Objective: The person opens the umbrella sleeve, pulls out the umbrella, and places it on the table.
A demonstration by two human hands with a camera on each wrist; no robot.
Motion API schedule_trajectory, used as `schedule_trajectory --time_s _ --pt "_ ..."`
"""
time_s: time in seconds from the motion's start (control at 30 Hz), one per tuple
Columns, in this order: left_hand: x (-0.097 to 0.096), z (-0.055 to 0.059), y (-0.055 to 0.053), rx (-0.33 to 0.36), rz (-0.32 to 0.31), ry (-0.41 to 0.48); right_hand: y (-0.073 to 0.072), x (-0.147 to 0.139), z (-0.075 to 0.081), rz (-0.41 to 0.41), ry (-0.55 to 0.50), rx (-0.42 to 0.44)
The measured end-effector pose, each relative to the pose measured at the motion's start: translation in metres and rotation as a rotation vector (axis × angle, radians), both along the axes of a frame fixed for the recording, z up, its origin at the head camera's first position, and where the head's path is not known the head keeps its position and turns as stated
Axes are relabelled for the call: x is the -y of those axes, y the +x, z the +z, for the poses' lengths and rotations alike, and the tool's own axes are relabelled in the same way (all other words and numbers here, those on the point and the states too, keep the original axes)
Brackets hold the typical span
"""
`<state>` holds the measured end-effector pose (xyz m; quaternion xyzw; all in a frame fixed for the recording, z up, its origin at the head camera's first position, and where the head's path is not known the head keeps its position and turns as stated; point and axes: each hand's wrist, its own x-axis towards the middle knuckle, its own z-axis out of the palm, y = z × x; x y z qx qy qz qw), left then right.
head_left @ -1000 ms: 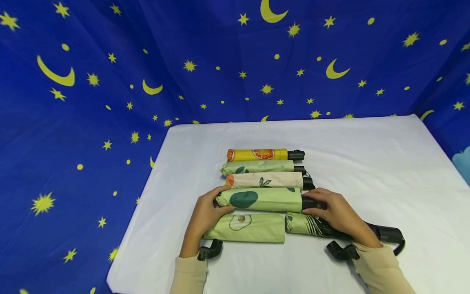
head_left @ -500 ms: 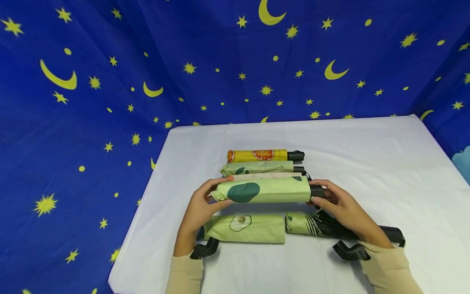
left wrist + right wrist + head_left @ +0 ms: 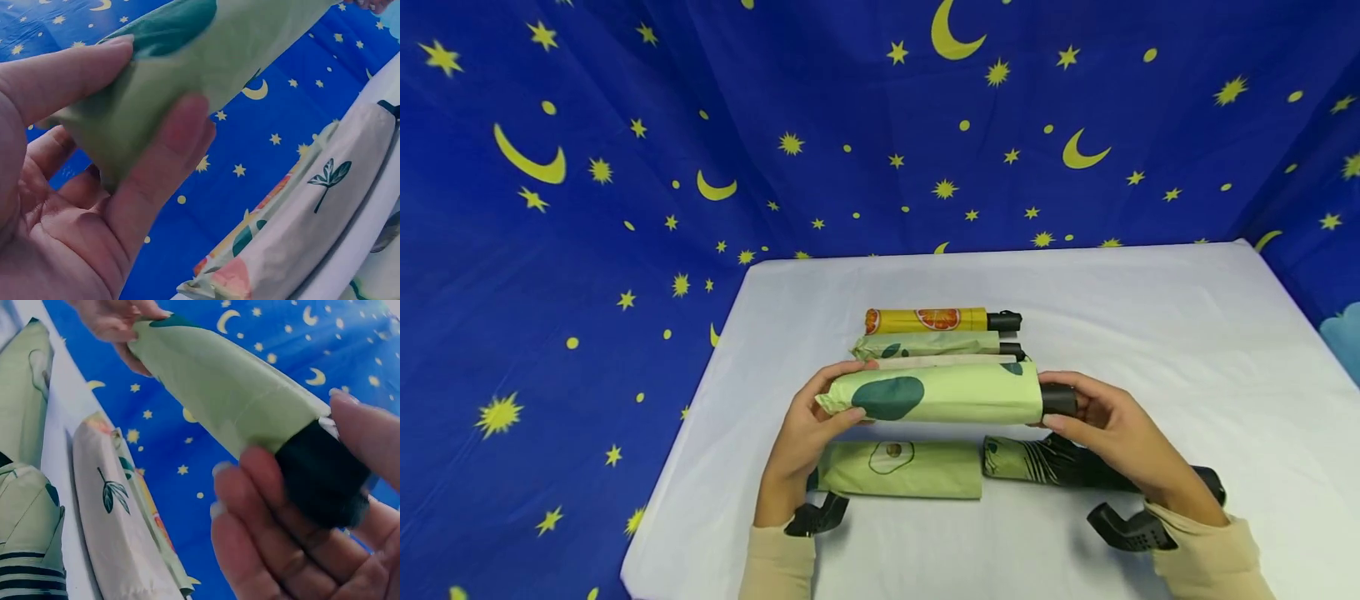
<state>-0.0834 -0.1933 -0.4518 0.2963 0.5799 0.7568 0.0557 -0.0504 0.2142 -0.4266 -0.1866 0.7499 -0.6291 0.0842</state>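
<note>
A folded umbrella (image 3: 973, 395) in a light green sleeve with a dark green oval is held level above the table by both hands. My left hand (image 3: 805, 433) grips its gathered sleeve end, thumb on the near side and fingers behind. At the other end, my right hand (image 3: 1123, 429) holds the black handle (image 3: 322, 472) between thumb and fingers. Behind it lies a cream umbrella (image 3: 331, 187) with a leaf sprig, mostly covered in the head view. In front are a green umbrella (image 3: 936, 471) with an avocado print and a green-and-black striped umbrella (image 3: 1018, 461).
Farther back on the white table (image 3: 1150, 325) lie a pale green leaf-print umbrella (image 3: 943, 342) and a yellow umbrella (image 3: 895, 320) with orange slices, parallel to each other. A blue star-and-moon cloth (image 3: 850, 100) hangs behind and at the sides.
Both hands have raised the oval-print umbrella off the table from its place in front of the cream one. It now overlaps the cream umbrella in the head view.
</note>
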Motion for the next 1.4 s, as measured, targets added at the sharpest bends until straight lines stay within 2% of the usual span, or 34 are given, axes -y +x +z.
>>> schedule_trajectory --time_s 0.23,0.57,0.83,1.13,1.3,1.4 --pt "0.002 -0.002 0.007 -0.049 0.073 -0.059 0.009 0.009 0.006 -0.117 0.105 -0.058" --pt "0.006 -0.002 0.022 -0.124 0.083 -0.022 0.019 0.015 0.012 -0.136 0.103 -0.090" --pt "0.012 -0.003 0.025 -0.124 0.100 -0.019 0.016 0.008 0.004 -0.106 0.065 -0.120" --pt "0.012 -0.003 0.023 -0.111 0.062 -0.022 0.014 0.006 0.002 -0.087 -0.021 -0.072" --pt "0.014 -0.004 0.022 -0.121 0.065 -0.008 0.015 -0.001 -0.002 -0.119 -0.026 -0.074" --pt "0.016 -0.005 0.021 -0.153 0.081 -0.025 0.018 -0.006 -0.004 -0.142 -0.032 -0.061"
